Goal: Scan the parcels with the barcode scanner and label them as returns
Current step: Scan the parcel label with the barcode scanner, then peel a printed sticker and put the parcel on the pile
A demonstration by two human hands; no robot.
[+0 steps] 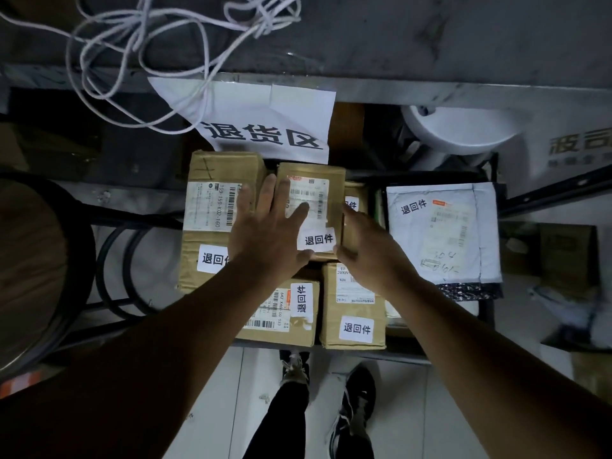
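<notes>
Head view: the left hand (268, 233) lies flat with fingers spread on the top box (311, 210), covering the left part of its shipping label. The right hand (367, 253) presses against that box's right side; its fingertips are hidden behind the box edge, so whether they curl round it cannot be told. The top box sits on other parcels at the centre and carries a white return sticker (316, 240) at its 6 o'clock edge.

Five cardboard boxes show: the top box, a big box (212, 220) at 9 o'clock, two boxes (284, 313) (354, 313) at 6 o'clock, partly under the forearms, and a small box (354, 200) at 3 o'clock, mostly hidden. One grey mailer (443, 233) lies further at 3 o'clock, with handwriting too faint to read. Six return stickers are visible, two partly covered by the hands.

A paper sign (265, 124) hangs at 12 o'clock beneath a tangle of white cord (159, 44). No scanner can be made out.
</notes>
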